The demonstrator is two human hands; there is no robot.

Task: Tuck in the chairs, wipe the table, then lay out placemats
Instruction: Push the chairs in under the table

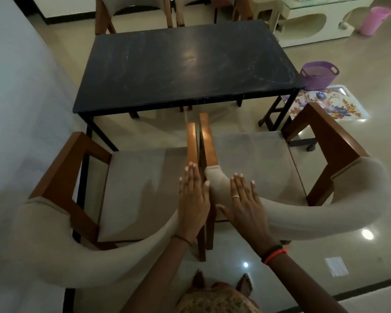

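A black rectangular table (185, 64) stands ahead of me. Two wooden armchairs with beige cushions sit side by side on its near side, pulled out from it: the left chair (142, 193) and the right chair (264, 161). My left hand (193, 205) lies flat, fingers extended, on the right end of the left chair's padded backrest. On the left end of the right chair's padded backrest rests my right hand (246, 208), flat too, with a ring on one finger. Flowered placemats (325, 105) lie on the floor to the right of the table.
A purple basket (318, 74) stands on the floor by the table's right corner. Two more chairs (136, 12) stand at the far side. A pale wall (16, 86) runs along the left. A cream side table (314, 21) and a pink bin (374, 20) are at the back right.
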